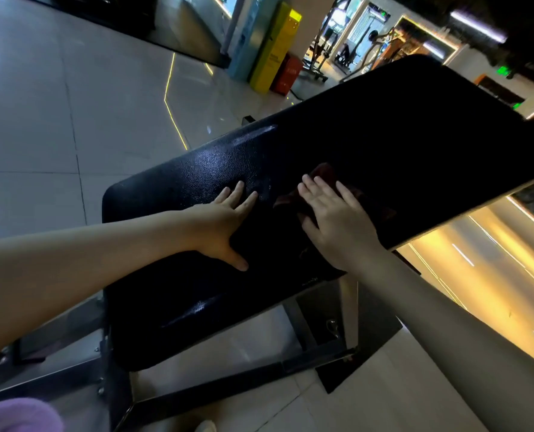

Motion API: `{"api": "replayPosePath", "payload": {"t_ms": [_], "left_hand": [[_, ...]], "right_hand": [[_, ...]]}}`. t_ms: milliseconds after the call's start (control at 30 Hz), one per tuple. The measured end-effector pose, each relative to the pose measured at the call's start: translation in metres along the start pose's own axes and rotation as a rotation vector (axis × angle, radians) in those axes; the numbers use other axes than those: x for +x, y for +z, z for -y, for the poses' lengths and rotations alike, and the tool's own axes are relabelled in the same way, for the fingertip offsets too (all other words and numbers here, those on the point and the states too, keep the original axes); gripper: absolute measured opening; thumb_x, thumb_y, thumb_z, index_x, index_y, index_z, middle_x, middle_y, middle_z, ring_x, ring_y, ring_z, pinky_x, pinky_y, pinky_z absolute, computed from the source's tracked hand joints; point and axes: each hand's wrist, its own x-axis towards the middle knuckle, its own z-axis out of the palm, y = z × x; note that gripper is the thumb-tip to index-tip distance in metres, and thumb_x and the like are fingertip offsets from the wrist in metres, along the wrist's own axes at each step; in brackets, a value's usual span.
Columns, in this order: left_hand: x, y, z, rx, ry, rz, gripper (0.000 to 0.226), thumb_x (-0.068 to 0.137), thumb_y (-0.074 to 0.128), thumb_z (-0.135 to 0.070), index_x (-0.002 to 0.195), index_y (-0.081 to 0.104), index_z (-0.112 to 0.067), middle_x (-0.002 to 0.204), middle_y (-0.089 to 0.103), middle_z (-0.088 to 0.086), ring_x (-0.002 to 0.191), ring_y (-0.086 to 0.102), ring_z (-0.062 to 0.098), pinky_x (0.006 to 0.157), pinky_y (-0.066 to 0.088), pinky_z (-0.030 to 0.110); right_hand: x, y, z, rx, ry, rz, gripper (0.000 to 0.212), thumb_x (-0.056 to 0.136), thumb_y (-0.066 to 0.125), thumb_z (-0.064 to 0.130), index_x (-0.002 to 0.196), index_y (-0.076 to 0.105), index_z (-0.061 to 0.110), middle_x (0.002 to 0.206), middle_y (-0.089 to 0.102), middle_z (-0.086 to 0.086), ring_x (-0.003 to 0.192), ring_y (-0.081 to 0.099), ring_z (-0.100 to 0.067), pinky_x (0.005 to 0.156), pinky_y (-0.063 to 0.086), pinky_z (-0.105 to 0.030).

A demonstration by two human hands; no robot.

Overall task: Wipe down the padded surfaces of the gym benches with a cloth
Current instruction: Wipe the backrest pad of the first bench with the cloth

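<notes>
Where the hands lie: both rest palm down on the bench pad [384,145], side by side and apart from each other.
Bench pad: black, grained and padded; it runs slantwise from lower left to upper right, with a glossy sheen on the near part.
Cloth [323,173]: dark, reddish-brown and crumpled, lying on the pad about midway along its length. It sits directly under the right hand, and its folds show beyond the fingertips and to either side of the palm.
Right hand [337,226]: laid flat on top of the cloth, fingers straight and close together, pointing up the pad. The thumb lies along the cloth's left edge; whether it hooks under the fabric cannot be told.
Left hand [225,222]: flat on the bare pad, fingers straight and slightly spread, thumb held wide toward the near edge. It holds nothing and does not touch the cloth, which lies just to its right.
Gap between hands: a strip of bare pad, with the cloth's left fold reaching into it.
Bench frame [303,325]: dark metal bars beneath the pad, standing on the floor [72,120].
Floor: pale glossy tiles with thin yellow lines.
Background: a yellow cabinet [275,48] and a red box [287,73] stand together beyond the pad's far side; gym machines behind them are too small to detail.
Lower left corner: a purple garment [16,416], blurred.
</notes>
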Motion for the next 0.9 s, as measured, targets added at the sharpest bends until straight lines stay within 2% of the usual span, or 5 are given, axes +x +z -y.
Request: {"api": "replayPosePath", "payload": {"t_ms": [167, 333, 600, 767, 900], "left_hand": [[-0.002, 0.002, 0.002, -0.016, 0.003, -0.011, 0.136, 0.066, 0.078, -0.06, 0.152, -0.02, -0.019, 0.157, -0.028, 0.011, 0.148, -0.015, 0.032, 0.116, 0.021, 0.056], [-0.006, 0.006, 0.008, -0.003, 0.019, -0.024, 0.135, 0.067, 0.079, -0.056, 0.152, -0.019, -0.018, 0.158, -0.028, 0.009, 0.148, -0.015, 0.028, 0.117, 0.02, 0.056], [-0.009, 0.005, 0.007, 0.034, -0.013, -0.012, 0.148, 0.056, 0.075, -0.073, 0.15, -0.027, -0.021, 0.154, -0.036, 0.013, 0.146, -0.023, 0.025, 0.118, 0.003, 0.052], [-0.008, 0.002, 0.003, 0.039, -0.026, 0.016, 0.15, 0.055, 0.076, -0.072, 0.149, -0.029, -0.02, 0.153, -0.037, 0.013, 0.146, -0.024, 0.026, 0.118, 0.006, 0.053], [-0.01, 0.003, 0.003, 0.026, -0.02, 0.022, 0.149, 0.056, 0.076, -0.071, 0.148, -0.029, -0.021, 0.153, -0.037, 0.012, 0.146, -0.023, 0.024, 0.118, 0.007, 0.051]], "right_hand": [[-0.001, 0.002, 0.025, 0.106, -0.089, 0.069, 0.065, 0.09, 0.022, 0.038, 0.145, 0.04, 0.007, 0.156, 0.029, -0.008, 0.147, 0.021, -0.022, 0.117, 0.001, -0.031], [-0.027, 0.02, 0.05, -0.067, -0.296, 0.159, 0.06, 0.085, 0.034, 0.036, 0.128, 0.06, 0.002, 0.14, 0.051, -0.016, 0.129, 0.05, -0.03, 0.111, 0.023, -0.04], [0.01, 0.001, 0.03, -0.17, -0.127, 0.146, 0.063, 0.093, 0.02, 0.051, 0.153, 0.007, 0.036, 0.162, -0.007, 0.007, 0.149, -0.009, -0.015, 0.116, -0.013, -0.049], [0.029, 0.002, 0.034, -0.165, -0.019, 0.158, 0.066, 0.097, 0.032, 0.046, 0.155, 0.006, 0.028, 0.162, -0.008, 0.003, 0.148, -0.012, -0.018, 0.119, -0.006, -0.045], [0.01, 0.005, 0.041, -0.154, -0.165, 0.202, 0.066, 0.094, 0.02, 0.041, 0.154, 0.011, 0.015, 0.162, 0.0, -0.003, 0.149, -0.004, -0.016, 0.117, -0.009, -0.037]]}}
